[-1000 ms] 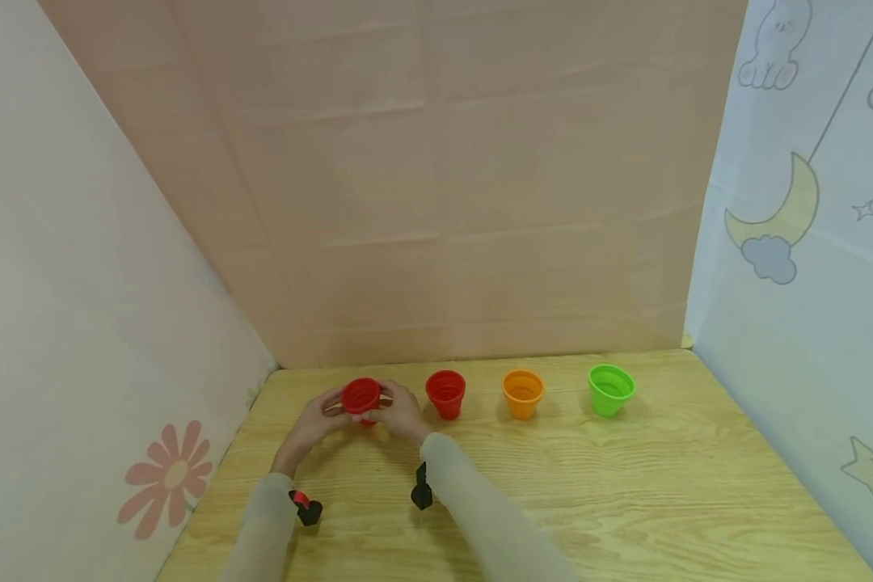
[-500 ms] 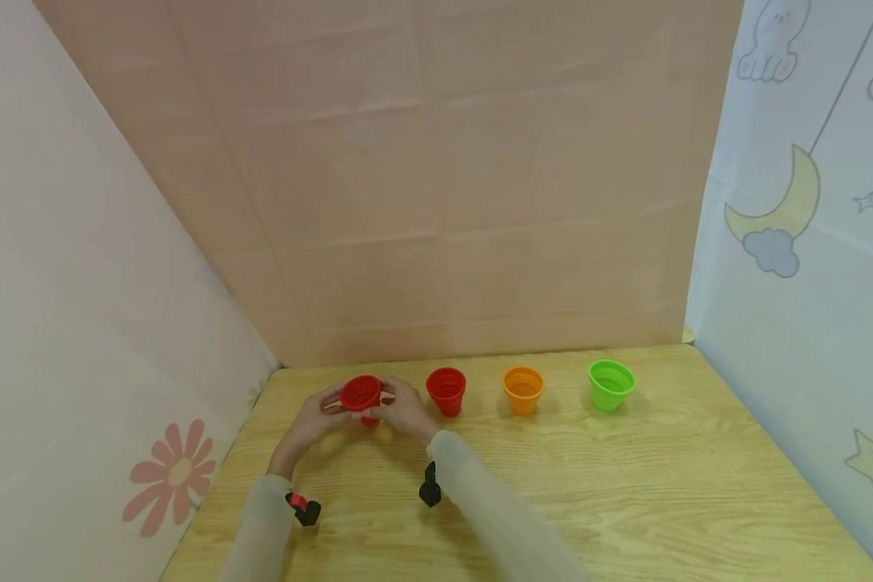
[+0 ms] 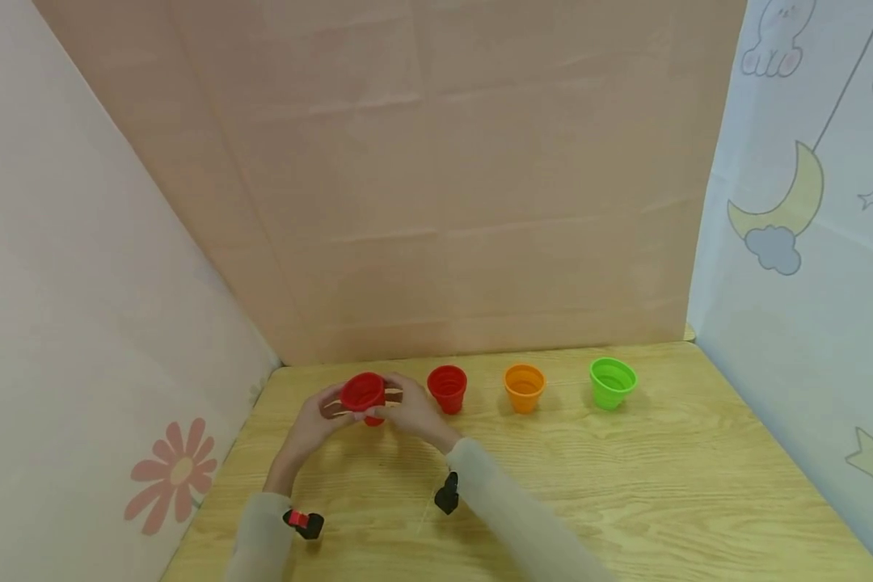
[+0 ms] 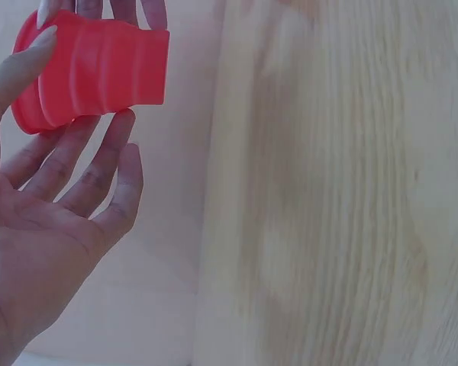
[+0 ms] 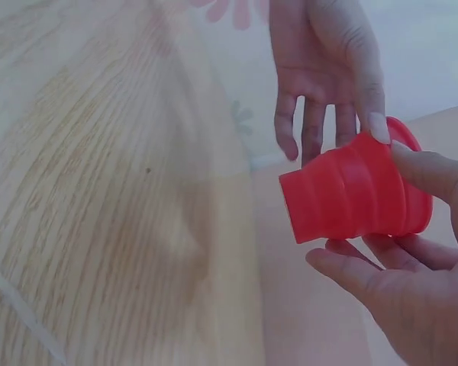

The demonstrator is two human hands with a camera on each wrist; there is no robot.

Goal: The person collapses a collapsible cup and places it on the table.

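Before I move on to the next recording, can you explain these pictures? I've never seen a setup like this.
There is no robot here, only a person's bare left hand and right hand. A camera worn on the head takes the wide view, looking forward and down. The two closer views come from the wrists, one on each side, so they show the same work from different angles.

Both hands hold one red cup between thumbs and fingers. Beyond it, to the right on the wooden table, three more cups stand in a row: a second red cup, an orange cup and a green cup.
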